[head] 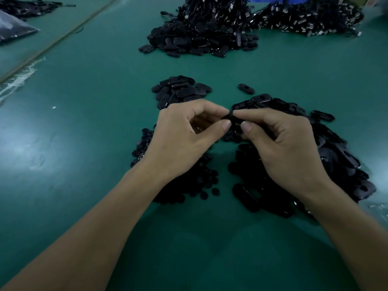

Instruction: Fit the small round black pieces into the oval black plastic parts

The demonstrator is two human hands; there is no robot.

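Black plastic part (230, 118) pinched at fingertips by left hand (184, 133) and right hand (281, 143), fingers curled

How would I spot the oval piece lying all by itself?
On the green table, find the big heap of oval parts beside the right hand. Just past its far edge lies the lone oval piece, flat and touching no heap.

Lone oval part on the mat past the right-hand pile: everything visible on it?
The lone oval part is black, looks like smooth plastic, with rounded ends and a dark opening in its middle. It lies flat on the green mat, slanted, just beyond the right-hand pile and looks apart from it. Nothing touches it; the left hand and right hand are nearer the camera, both pinching a black piece.
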